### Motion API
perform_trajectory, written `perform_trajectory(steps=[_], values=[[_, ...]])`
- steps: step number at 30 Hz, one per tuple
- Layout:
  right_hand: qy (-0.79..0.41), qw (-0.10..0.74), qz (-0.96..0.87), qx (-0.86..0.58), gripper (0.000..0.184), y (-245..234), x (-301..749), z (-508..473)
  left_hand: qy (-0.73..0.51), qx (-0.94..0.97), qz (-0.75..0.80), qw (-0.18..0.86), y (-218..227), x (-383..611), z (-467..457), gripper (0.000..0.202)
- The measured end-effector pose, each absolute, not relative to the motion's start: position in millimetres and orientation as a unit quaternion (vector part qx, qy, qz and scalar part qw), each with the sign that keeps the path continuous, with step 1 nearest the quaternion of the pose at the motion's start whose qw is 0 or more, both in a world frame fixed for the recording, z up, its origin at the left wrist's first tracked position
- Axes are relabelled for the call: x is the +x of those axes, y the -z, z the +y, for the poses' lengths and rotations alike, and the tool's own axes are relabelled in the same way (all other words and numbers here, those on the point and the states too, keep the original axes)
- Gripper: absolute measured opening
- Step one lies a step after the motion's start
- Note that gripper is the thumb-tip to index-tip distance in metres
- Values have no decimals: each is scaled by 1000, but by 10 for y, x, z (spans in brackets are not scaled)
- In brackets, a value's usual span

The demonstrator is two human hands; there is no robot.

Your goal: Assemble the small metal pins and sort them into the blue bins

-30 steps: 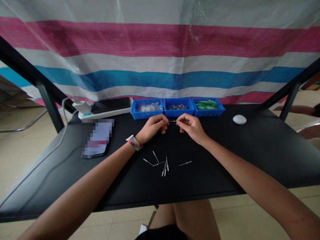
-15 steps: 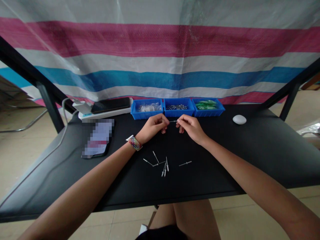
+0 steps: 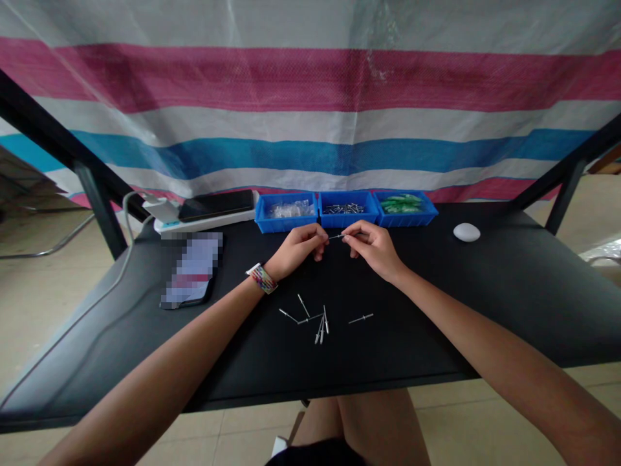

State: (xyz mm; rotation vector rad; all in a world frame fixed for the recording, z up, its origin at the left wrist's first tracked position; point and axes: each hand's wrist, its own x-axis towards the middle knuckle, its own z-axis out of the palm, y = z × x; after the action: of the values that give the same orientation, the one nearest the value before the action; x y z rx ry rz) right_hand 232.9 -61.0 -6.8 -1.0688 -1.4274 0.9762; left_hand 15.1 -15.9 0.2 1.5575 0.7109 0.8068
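Just in front of the blue bins, a thin silver blind rivet (image 3: 336,237) spans the small gap between my two hands, lying nearly level. My left hand (image 3: 298,249), with a woven band on its wrist, pinches the rivet's left end. Thumb and fingers of my right hand (image 3: 373,251) close on its other end, which they partly hide. Nearer to me on the black table lie several loose blind rivets (image 3: 322,327) in a crossed cluster. A single rivet (image 3: 361,318) lies apart to their right.
Along the back stand a blue bin (image 3: 277,224) of clear plastic pieces, a bin (image 3: 342,221) of rivets and a bin (image 3: 412,219) of green pieces. A phone (image 3: 191,272), a power strip (image 3: 204,223) with a dark device, and a white mouse (image 3: 466,232) flank them.
My right hand's fingertips have shifted slightly left along the rivet, covering more of its right part. My left hand keeps its pinch. The loose rivets lie as before.
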Motion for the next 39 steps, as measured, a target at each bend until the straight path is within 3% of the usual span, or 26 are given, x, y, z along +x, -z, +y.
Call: perform_trajectory(steps=[6, 12, 16, 32, 39], values=[[-436, 508, -596, -444, 20, 106, 2367, -583, -354, 677, 296, 574, 12, 140, -150, 21], [-429, 485, -616, -449, 38, 92, 2368, -585, -360, 677, 292, 572, 6, 149, -156, 21], [-420, 471, -631, -451, 36, 61, 2365, -596, -361, 677, 291, 571, 14, 159, -157, 24], [-413, 523, -609, -430, 35, 72, 2317, -608, -338, 682, 311, 569, 8, 159, -163, 24], [-441, 521, -592, -429, 35, 83, 2338, -592, -346, 696, 296, 555, 1, 147, -164, 16]])
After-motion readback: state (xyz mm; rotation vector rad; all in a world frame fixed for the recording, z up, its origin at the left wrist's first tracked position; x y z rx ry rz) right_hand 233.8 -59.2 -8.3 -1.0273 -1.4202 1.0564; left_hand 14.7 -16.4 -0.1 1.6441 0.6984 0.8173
